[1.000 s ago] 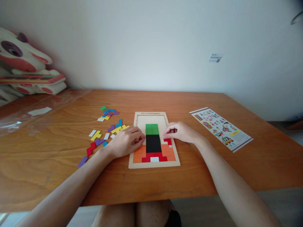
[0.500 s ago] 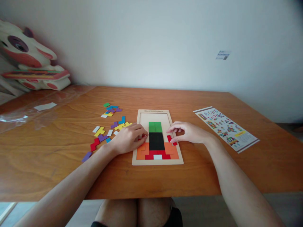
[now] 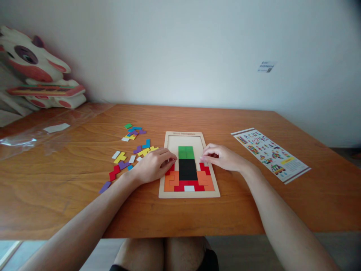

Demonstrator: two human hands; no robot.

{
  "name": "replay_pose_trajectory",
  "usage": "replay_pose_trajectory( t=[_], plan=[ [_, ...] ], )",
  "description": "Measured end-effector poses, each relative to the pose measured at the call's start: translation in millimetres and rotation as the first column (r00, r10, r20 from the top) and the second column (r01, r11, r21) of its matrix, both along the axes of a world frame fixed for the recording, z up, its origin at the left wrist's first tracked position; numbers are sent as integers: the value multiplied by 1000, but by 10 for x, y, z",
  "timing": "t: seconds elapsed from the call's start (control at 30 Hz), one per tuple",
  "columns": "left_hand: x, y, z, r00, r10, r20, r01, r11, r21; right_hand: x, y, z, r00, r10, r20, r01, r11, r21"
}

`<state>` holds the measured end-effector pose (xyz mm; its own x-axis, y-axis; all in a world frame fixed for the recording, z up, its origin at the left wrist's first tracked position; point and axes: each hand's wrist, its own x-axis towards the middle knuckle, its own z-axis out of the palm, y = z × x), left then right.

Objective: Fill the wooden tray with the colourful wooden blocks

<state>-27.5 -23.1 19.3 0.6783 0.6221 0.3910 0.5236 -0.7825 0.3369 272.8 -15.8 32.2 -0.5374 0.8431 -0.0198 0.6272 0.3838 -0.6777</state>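
A wooden puzzle board (image 3: 189,195) lies before me, partly filled with flat coloured pieces. Green pieces (image 3: 186,152) sit above a black block (image 3: 187,169); orange pieces (image 3: 205,180) flank it, and a white piece (image 3: 189,188) lies at the bottom within red. My left hand (image 3: 156,165) rests over the board's left edge, fingertips together near a red piece (image 3: 169,171). Over the right edge, my right hand (image 3: 221,156) has its thumb and fingers pinched just above another red piece (image 3: 205,170). What either pinch holds, if anything, is hidden.
Loose coloured pieces (image 3: 120,157) are scattered left of the board on the wooden table (image 3: 180,218). A printed pattern sheet (image 3: 270,154) lies at the right. Clear plastic packaging (image 3: 36,139) and a cow-shaped toy keyboard (image 3: 47,75) are at the far left.
My right thumb and fingers have closed together and moved slightly up off the right red piece, which now shows more fully. The left hand stays nearly in place, with more red visible beside it.
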Motion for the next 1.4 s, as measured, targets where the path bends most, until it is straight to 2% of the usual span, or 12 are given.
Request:
replay_pose_trajectory(
  t=[0.13,0.37,0.67,0.83,1.1,1.4],
  plan=[
    [-53,22,17,998,57,25,-57,998,8,-21,22,-65,998,-57,6,56,997,47],
    [-135,51,26,996,88,-28,-86,993,82,-52,43,-140,992,-122,-32,124,987,100],
    [-95,25,34,997,50,-60,-46,997,63,-53,25,-103,992,-116,-59,119,992,44],
    [-97,26,32,998,36,-50,-32,997,75,-62,23,-93,992,-109,-61,113,990,80],
    [-76,3,61,998,54,37,-55,998,9,-125,-20,-54,991,-105,-84,113,989,94],
    [-93,-20,79,999,0,33,1,999,-54,-166,-39,-93,983,-118,-140,117,993,-13]
  ],
)
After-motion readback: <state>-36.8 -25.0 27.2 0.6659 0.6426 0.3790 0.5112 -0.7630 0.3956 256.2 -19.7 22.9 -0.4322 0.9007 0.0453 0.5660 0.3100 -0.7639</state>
